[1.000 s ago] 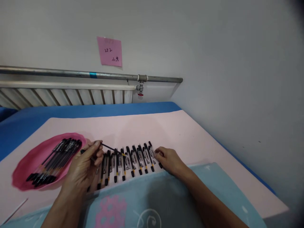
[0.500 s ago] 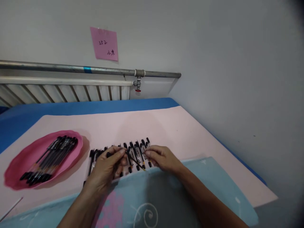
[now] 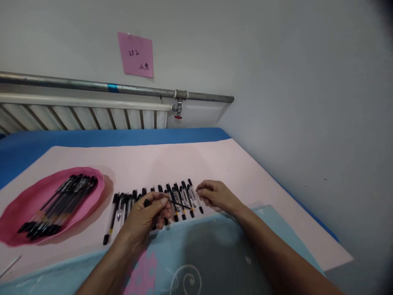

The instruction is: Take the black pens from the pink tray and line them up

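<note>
Head view, left to right across the pink-topped table [image 3: 147,159]. A white stick [image 3: 10,265] lies by its near-left corner. Beyond it, toward the left edge, a pink dish [image 3: 33,194] holds a bundle of pens [image 3: 61,205]. Next, a row of pens [image 3: 183,194] runs along the near edge, its middle partly behind my left hand [image 3: 147,217]. That thumb and forefinger pinch a thin dark refill [image 3: 179,204]; a black end also pokes from the fist. A second ago the refill's far end reached mid-row; now it crosses the right-hand pens, so I judge attention has shifted there. My right hand [image 3: 216,194], fingers curled, has left the last pen, apparently freeing it; whether it grips anything, I cannot tell.
</note>
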The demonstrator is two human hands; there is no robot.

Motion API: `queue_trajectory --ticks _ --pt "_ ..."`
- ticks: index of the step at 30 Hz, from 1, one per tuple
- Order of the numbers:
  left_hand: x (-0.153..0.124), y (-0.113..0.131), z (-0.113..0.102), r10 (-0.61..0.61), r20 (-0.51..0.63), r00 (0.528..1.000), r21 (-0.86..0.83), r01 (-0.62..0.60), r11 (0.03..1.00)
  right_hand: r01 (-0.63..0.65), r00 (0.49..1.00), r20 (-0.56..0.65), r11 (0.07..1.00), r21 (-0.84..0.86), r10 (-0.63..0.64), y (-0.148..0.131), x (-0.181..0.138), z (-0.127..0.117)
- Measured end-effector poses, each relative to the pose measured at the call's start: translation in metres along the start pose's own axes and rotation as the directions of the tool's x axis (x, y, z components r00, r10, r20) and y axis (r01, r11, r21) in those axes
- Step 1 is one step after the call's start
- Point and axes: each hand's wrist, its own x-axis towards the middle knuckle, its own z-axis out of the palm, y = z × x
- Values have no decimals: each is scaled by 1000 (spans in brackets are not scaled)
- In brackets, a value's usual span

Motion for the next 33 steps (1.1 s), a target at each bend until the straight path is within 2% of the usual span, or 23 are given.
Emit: queue_trajectory --ticks 2,5,7,9,12,16,20,23,25,27,29,31,33 --pt "0 0 0 -10 -11 1000 -5 10 1000 36 999 1 998 -52 -36 2 -4 0" --pt "1 0 0 -38 -7 999 -9 38 999 227 971 -30 958 -178 -235 0 -14 10" --pt "1 0 -1 -58 20 998 -4 58 998 371 925 36 878 -303 -379 -4 -20 17" --pt "0 0 -1 -67 42 997 -2 67 998 463 883 144 781 -418 -447 -7 -22 22" --pt "-2 1 0 -61 54 997 -15 62 998 501 861 232 681 -533 -453 -7 -21 27" --pt "-2 5 -2 -33 44 998 -31 34 999 456 874 199 610 -648 -443 -5 -18 27" --pt "-1 8 -8 -3 8 1000 -40 4 999 437 885 258 505 -744 -386 1 -16 31" --pt "-2 8 -10 11 7 1000 -23 -11 1000 426 891 272 462 -778 -363 5 -15 38" --pt "-2 8 -11 10 3 1000 -21 -10 1000 429 888 266 467 -773 -375 5 -16 39" --pt "-2 8 -10 7 -3 1000 -19 -7 1000 434 879 213 531 -728 -427 4 -17 35" --pt "-2 9 -11 6 -11 1000 -16 -6 1000 381 882 51 645 -663 -469 3 -17 25" --pt "-2 9 -11 5 -18 1000 -19 -5 1000 257 884 -156 738 -624 -440 5 -15 10" --pt "-2 9 -12 2 -22 1000 -25 -3 1000 116 889 -271 754 -647 -370 10 -11 -5"
